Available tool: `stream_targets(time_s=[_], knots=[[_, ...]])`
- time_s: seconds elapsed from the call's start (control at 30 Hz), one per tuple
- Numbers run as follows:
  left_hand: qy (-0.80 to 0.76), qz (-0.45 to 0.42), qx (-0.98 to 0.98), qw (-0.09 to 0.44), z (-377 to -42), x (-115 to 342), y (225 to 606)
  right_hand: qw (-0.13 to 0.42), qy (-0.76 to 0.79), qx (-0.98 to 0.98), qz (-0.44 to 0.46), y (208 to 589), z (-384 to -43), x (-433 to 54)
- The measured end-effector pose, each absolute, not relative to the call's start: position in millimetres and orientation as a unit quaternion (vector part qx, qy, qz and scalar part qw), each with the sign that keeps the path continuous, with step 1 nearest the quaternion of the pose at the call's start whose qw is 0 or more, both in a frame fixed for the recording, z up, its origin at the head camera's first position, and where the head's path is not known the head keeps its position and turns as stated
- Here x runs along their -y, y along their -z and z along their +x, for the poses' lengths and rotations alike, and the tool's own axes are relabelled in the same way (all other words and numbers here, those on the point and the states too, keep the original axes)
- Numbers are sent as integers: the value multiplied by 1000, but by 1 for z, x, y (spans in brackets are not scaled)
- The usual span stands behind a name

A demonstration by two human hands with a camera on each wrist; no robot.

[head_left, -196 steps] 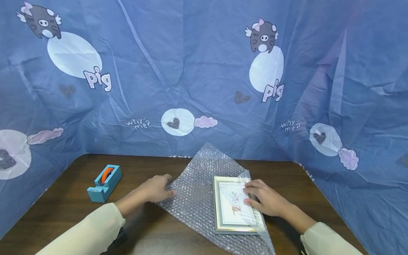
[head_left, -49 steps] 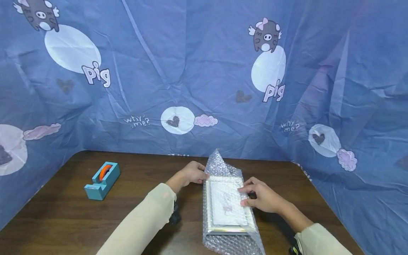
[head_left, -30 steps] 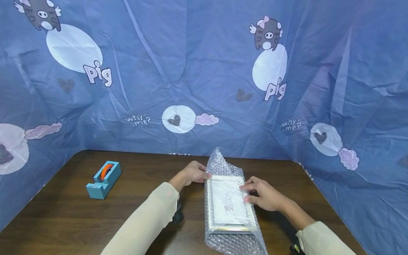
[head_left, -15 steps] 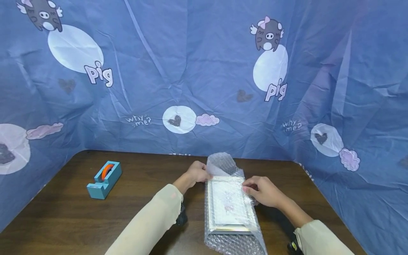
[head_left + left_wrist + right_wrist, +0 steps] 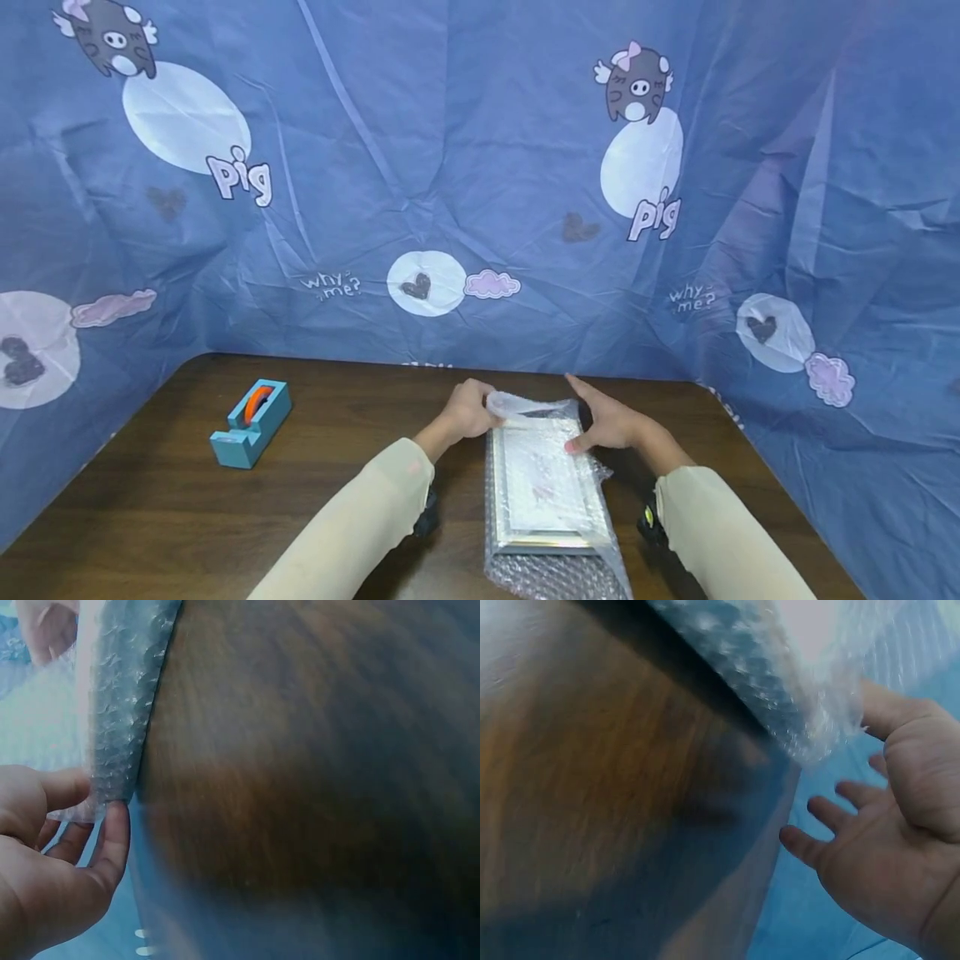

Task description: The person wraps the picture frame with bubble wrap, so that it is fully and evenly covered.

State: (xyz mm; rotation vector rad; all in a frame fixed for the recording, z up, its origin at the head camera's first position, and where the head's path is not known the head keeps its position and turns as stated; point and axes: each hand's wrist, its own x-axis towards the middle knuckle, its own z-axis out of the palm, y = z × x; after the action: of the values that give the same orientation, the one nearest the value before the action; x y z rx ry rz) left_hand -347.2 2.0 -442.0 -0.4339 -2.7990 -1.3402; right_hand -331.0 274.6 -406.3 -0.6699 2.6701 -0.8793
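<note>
A pale picture frame (image 5: 551,544) lies on the table inside clear bubble wrap (image 5: 547,575), which covers its front and sticks out below it. At the far left corner my left hand (image 5: 467,408) pinches the wrap between thumb and fingers; the left wrist view shows this grip on the wrap's edge (image 5: 124,712). The far flap of wrap curls up and over the frame's top end. My right hand (image 5: 611,419) is at the far right corner, thumb touching the wrap, the other fingers stretched out past it, as the right wrist view shows beside the wrap (image 5: 757,660).
A blue tape dispenser (image 5: 251,423) with an orange roll (image 5: 257,403) stands on the left of the dark wooden table (image 5: 337,500). A blue printed cloth (image 5: 525,167) hangs behind the table and along its sides.
Earlier the wrap lay spread out to the left; it now covers the frame. The far flap, upright a second ago, has folded toward the frame. My right hand has moved farther away and its fingers have straightened.
</note>
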Motion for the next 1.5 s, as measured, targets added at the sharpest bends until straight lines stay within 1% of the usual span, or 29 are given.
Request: stream_targets(time_s=[0.1, 0.23, 0.4, 0.63, 0.8, 0.9, 1.03, 1.2, 1.27, 1.4, 1.5], knots=[[410, -167, 896, 20, -346, -3, 442, 146, 305, -913, -229, 408, -335, -277], [405, -180, 896, 38, -346, -3, 444, 127, 304, -917, -226, 413, -337, -277], [398, -192, 895, 63, -345, 1, 445, 73, 310, -918, -237, 420, -338, -275], [389, -216, 892, 84, -345, 4, 446, -32, 249, -923, -292, 428, -332, -273], [392, -218, 888, 98, -347, 5, 447, -69, 220, -922, -312, 428, -325, -272], [393, -226, 886, 100, -347, 6, 446, -73, 203, -923, -317, 429, -323, -272], [379, -263, 882, 96, -347, 10, 445, -65, 177, -928, -321, 430, -320, -272], [311, -357, 874, 105, -347, 24, 438, -61, 162, -930, -325, 433, -318, -272], [282, -401, 866, 100, -344, 29, 434, -65, 162, -929, -327, 434, -317, -272], [221, -473, 850, 73, -331, 38, 428, -81, 156, -926, -334, 435, -316, -274], [190, -490, 850, 35, -322, 42, 426, -90, 149, -924, -340, 435, -316, -276]])
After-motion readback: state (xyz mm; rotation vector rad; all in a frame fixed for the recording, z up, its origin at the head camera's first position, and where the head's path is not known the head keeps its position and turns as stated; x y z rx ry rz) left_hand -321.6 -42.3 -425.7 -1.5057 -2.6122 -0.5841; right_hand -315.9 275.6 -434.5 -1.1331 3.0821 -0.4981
